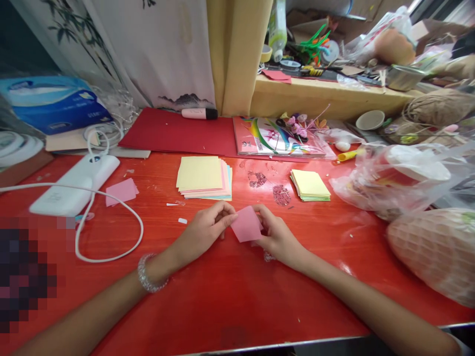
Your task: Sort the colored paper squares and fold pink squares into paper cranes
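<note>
Fingers (226,223) of my left hand (202,231) and right hand (280,238) pinch the pink paper (246,226) over the red tabletop (226,301) I watch.

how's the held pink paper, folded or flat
Cannot tell: the pink paper looks flat, but pink behind may be a flap or another sheet.

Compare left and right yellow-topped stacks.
Size: left stack has bigger sheets than right stack.
Edges: pink and blue show under left stack's top; green shows low in right stack.
Place: left stack lies beyond the left hand; right stack, beyond and right of the right hand.
Both: yellow on top, on the red table.
</note>
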`<state>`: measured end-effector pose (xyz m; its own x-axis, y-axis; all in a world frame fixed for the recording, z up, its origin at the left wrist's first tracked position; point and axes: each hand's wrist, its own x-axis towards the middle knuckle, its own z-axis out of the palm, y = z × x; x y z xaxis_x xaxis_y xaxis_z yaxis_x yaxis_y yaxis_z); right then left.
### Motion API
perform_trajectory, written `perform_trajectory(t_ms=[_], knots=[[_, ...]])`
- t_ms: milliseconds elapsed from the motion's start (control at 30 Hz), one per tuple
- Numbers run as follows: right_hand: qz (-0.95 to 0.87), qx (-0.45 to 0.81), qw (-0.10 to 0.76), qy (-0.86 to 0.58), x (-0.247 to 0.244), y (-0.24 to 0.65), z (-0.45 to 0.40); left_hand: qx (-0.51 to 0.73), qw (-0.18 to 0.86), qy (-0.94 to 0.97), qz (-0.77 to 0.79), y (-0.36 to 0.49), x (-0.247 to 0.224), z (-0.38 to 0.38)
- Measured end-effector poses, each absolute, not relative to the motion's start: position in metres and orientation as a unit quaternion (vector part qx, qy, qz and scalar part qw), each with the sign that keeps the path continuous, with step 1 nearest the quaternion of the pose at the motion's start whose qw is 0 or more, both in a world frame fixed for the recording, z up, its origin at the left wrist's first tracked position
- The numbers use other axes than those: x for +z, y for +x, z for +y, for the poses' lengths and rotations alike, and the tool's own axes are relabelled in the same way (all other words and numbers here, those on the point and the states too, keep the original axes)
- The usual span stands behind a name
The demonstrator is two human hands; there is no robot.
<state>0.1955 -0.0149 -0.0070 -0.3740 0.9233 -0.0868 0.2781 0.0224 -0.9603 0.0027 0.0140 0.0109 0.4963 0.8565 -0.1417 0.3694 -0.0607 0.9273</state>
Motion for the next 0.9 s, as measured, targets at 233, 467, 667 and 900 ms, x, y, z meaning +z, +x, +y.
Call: perform_trajectory(t_ms=[233, 467, 667, 900], knots=[[-0.592, 0.536, 0.347, -0.492, -0.0022, 0.1938, -0.0151, 0.239, 0.449, 0.73, 0.455, 0.0063, 0.012, 0.0091], [-0.587, 0.542, 0.357, -0.484, -0.0068, 0.1925, -0.0125, 0.277, 0.481, 0.693, 0.46, 0.0043, 0.0049, 0.0107], [-0.604, 0.507, 0.358, -0.499, -0.0064, 0.1943, -0.0105, 0.306, 0.496, 0.669, 0.462, 0.0044, 0.0031, 0.0124], [-0.608, 0.508, 0.34, -0.506, -0.0039, 0.195, -0.0107, 0.274, 0.537, 0.639, 0.478, 0.0044, 0.0073, 0.0184]])
